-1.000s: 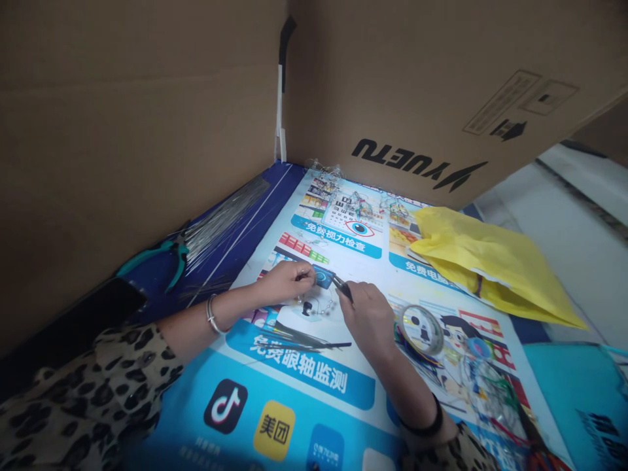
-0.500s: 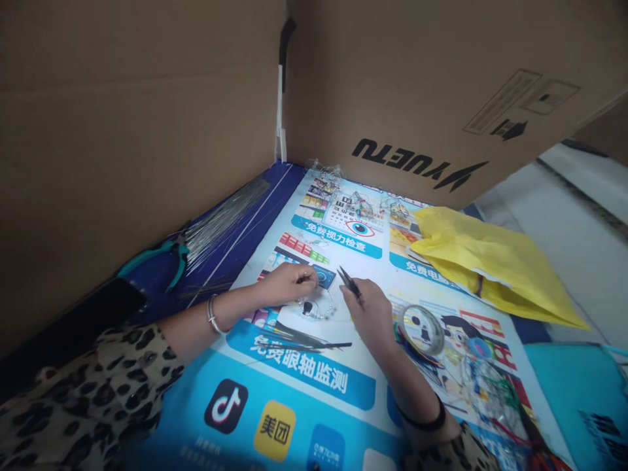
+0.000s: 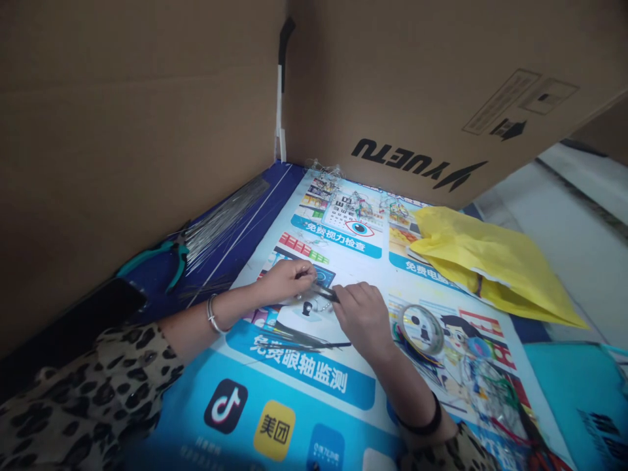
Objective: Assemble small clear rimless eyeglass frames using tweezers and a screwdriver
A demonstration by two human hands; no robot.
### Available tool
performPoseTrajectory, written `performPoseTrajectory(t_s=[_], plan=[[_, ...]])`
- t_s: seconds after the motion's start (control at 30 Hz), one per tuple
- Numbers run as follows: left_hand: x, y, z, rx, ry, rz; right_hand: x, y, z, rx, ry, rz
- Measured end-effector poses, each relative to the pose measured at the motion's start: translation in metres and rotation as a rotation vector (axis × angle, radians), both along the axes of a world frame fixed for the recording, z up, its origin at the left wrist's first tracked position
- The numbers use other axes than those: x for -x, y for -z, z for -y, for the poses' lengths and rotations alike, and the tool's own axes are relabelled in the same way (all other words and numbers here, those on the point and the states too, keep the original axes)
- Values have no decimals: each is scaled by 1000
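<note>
My left hand (image 3: pixel 289 281) is closed in a pinch on a thin beaded wire loop (image 3: pixel 320 306), which hangs just below the fingertips. In my right hand (image 3: pixel 364 317) are dark needle-nose pliers (image 3: pixel 326 292), their jaws pointing left. The jaw tips reach my left fingertips; whether they grip the wire cannot be made out. Below both hands, a bundle of thin dark wires (image 3: pixel 299 339) lies on the printed sheet (image 3: pixel 275 399).
Teal-handled pliers (image 3: pixel 147 255) and a bundle of silvery wires (image 3: pixel 220 222) lie at left. Cardboard walls (image 3: pixel 392 78) stand behind. To the right are a yellow bag (image 3: pixel 495 261), a tape roll (image 3: pixel 422 330), tangled coloured wires (image 3: pixel 495 399) and a teal pouch (image 3: pixel 574 399).
My right hand has turned, swinging the pliers from pointing up and left to nearly level, with the tips now at my left fingers. The left hand has barely moved.
</note>
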State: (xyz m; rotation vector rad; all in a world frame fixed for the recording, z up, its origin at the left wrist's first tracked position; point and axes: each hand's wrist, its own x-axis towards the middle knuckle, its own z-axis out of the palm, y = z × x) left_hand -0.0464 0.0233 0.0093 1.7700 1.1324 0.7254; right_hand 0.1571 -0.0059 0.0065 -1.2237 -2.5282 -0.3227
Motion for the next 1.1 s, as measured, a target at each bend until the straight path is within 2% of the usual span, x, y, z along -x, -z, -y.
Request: performPoseTrajectory(t_s=[0.17,0.33,0.47,0.77,1.1], plan=[[0,1,0,-21,9,-13,-2,-1,-2,-21,114,25],[-1,0,0,-184,15,-141,-2,-3,0,-55,74,174],[-2,1,1,-268,43,-181,-3,-4,1,-75,63,211],[-4,-3,4,-291,9,-265,-3,-10,7,-134,38,224],[-4,0,5,-338,-12,-285,0,-7,4,-75,105,171]])
